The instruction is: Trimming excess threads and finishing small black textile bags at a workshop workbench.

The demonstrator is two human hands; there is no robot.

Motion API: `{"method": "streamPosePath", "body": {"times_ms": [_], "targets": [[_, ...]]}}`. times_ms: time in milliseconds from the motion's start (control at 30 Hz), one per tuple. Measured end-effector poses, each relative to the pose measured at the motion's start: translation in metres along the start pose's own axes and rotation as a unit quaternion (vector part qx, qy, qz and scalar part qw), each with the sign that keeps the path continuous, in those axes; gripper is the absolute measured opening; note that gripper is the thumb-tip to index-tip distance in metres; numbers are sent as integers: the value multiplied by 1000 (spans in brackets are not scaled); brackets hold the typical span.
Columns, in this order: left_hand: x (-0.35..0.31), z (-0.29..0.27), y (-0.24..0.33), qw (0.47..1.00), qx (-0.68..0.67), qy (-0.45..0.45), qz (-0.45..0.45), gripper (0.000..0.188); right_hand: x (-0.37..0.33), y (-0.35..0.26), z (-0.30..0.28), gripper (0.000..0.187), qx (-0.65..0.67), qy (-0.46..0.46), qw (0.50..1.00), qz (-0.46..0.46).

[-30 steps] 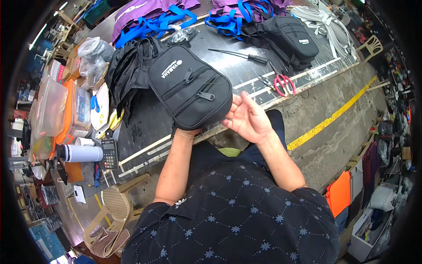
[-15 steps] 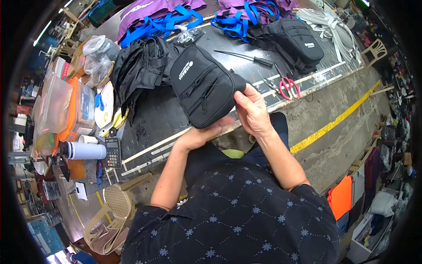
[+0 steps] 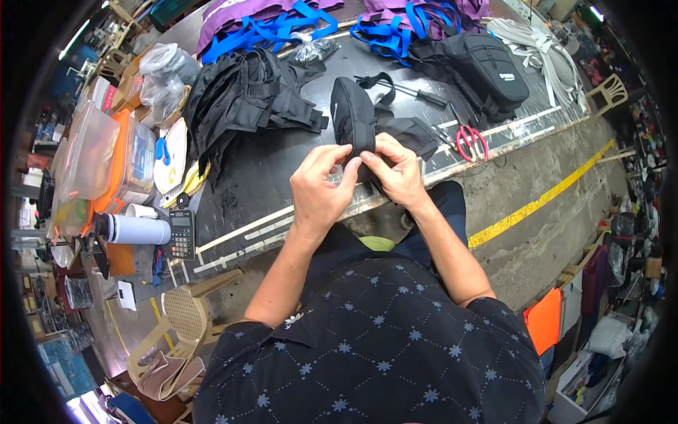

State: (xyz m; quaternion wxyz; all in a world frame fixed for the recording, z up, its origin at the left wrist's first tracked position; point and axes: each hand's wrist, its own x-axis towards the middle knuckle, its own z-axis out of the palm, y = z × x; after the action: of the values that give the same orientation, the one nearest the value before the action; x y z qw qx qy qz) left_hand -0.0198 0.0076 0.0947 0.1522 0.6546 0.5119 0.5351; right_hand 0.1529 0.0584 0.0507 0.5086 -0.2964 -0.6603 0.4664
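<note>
A small black zippered bag (image 3: 353,113) is turned on its side between my hands, its narrow edge toward me and its straps trailing to the right on the table. My left hand (image 3: 321,184) pinches the bag's near end with thumb and fingertips. From the other side, my right hand (image 3: 395,169) grips the same end, thumb on the seam. Exactly what the fingertips pinch there is too small to make out. Left of the bag lies a heap of black bag pieces with straps (image 3: 247,99). Another black bag (image 3: 494,78) rests at the far right.
Red-handled scissors (image 3: 472,143) and a black-handled pointed tool (image 3: 431,97) lie to the right. Purple fabric with blue straps (image 3: 282,28) and grey webbing (image 3: 544,60) fill the far side. A calculator (image 3: 182,234), a bottle (image 3: 138,230) and plastic boxes (image 3: 134,162) stand left.
The bag has turned from its front face showing to edge-on, and moved slightly right. My left hand has come up from beneath it to pinch its near end beside my right hand.
</note>
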Motion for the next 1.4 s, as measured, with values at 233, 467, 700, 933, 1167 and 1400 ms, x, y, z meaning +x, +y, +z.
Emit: {"method": "streamPosePath", "body": {"times_ms": [233,467,700,933,1167,1400], "targets": [[-1,10,-1,999,31,26,10,14,-1,3,-7,12,19,-11,1000,14],[5,10,4,998,37,48,22,13,2,0,-10,14,25,-42,999,12],[3,5,-4,999,-13,-11,-31,11,7,1,-12,10,30,-71,997,-1],[3,-18,-4,862,-494,-70,-91,16,13,6,-21,12,40,-82,996,-10],[3,7,-7,997,-47,2,-67,17,4,0,-28,14,34,-111,993,16],[5,9,-2,1000,6,-5,-29,7,0,-5,-37,14,22,-155,988,11]]}}
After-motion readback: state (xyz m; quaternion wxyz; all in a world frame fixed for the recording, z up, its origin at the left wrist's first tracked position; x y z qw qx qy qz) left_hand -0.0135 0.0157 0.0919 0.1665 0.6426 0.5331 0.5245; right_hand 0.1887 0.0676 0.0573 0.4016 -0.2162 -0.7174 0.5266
